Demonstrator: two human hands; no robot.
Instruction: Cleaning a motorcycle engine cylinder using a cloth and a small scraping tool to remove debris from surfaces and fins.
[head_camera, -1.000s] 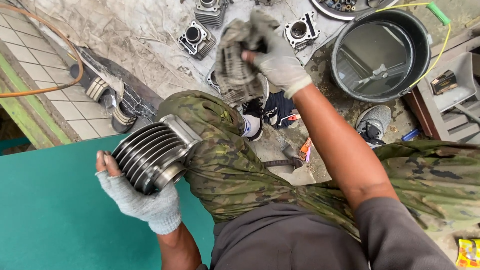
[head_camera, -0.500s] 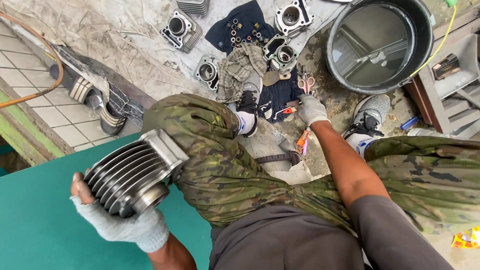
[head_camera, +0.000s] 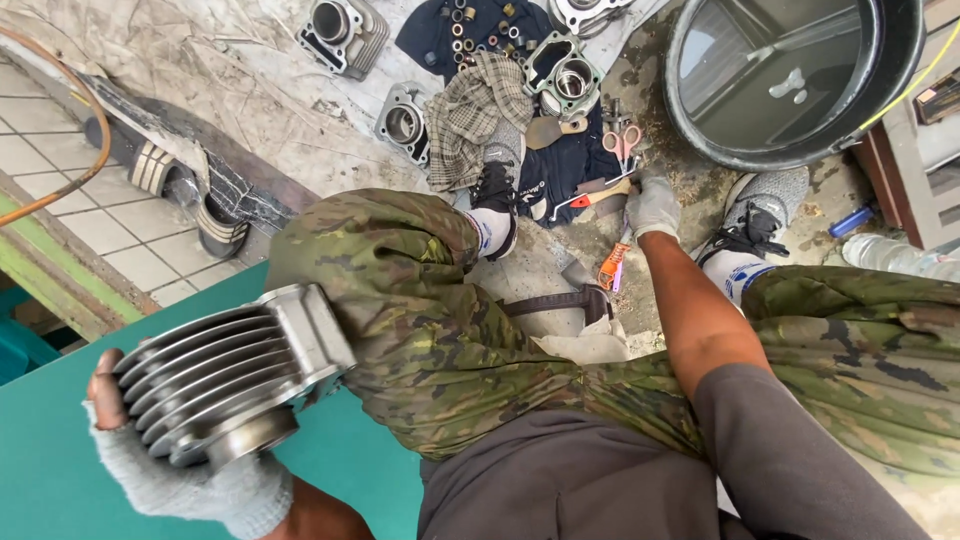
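Left hand: our gloved left hand (head_camera: 190, 480) cradles a finned metal cylinder (head_camera: 225, 375), fingers curled around its underside and holding it over the teal surface (head_camera: 60, 500).
Right hand: our gloved right hand (head_camera: 655, 208) reaches down to the ground; its fingers rest on a tool with an orange handle (head_camera: 600, 195), and we cannot tell whether they grip it.
Beyond those fingers: pink-handled scissors (head_camera: 622, 142) and a checked rag (head_camera: 478, 115) lie on a dark cloth (head_camera: 560, 170).
Further out: a black tub (head_camera: 790, 75) and loose engine cylinders (head_camera: 405, 122).
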